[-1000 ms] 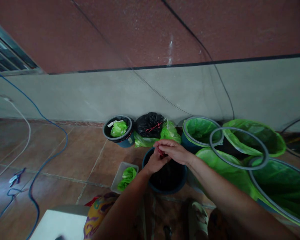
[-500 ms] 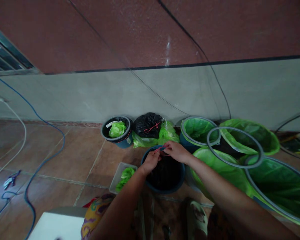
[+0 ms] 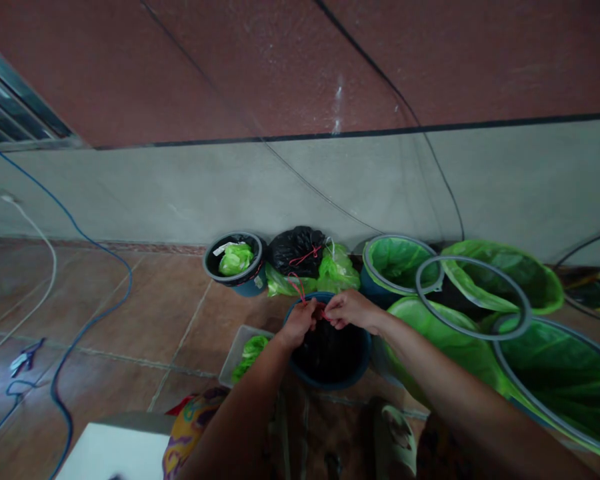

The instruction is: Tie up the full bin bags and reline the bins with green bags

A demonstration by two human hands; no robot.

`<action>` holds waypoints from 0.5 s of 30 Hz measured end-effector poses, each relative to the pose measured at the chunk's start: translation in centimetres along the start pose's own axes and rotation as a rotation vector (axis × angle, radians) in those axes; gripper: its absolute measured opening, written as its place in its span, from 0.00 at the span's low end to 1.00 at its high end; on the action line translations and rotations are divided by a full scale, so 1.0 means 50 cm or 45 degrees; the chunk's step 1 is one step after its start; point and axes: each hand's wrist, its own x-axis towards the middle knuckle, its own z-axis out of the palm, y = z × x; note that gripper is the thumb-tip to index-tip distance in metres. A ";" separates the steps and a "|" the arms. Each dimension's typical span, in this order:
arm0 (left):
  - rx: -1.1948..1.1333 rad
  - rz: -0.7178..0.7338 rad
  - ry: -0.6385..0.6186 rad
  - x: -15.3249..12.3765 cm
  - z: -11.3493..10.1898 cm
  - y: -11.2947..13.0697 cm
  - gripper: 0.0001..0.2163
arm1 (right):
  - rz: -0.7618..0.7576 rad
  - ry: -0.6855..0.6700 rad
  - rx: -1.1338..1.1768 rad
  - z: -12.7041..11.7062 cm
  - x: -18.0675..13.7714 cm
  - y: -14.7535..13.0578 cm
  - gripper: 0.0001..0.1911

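A blue bin stands on the floor in front of me, with a black garbage bag inside it. Over the bin's far side, both of my hands are closed on the bag's red drawstring. My left hand pinches it, and a loop of the string sticks up beyond its fingers. Close beside it, the fingertips of my right hand grip the string too. Just behind lie a tied black bag with red string and a green bag.
At left is a small lined bin holding a green bag; nearer, a clear tray holds green plastic. Several green-lined bins crowd the right, with a loose grey ring on top. A blue cable crosses the left floor.
My hands have come slightly lower toward the bin, the right one more so. A red drawstring loop now stands up past my left fingers.
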 end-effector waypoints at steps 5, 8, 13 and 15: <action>0.232 0.090 -0.152 0.001 -0.014 0.011 0.12 | 0.037 -0.067 -0.146 0.002 0.000 0.008 0.03; 0.612 0.296 -0.194 -0.005 -0.019 0.027 0.13 | -0.003 0.122 -0.369 -0.006 0.014 0.013 0.07; 1.214 0.599 -0.178 -0.024 -0.016 0.038 0.17 | -0.412 0.290 -0.494 0.005 0.044 0.026 0.18; 1.386 0.637 -0.133 -0.029 -0.015 0.034 0.20 | -0.327 0.164 -0.383 0.016 0.049 0.032 0.20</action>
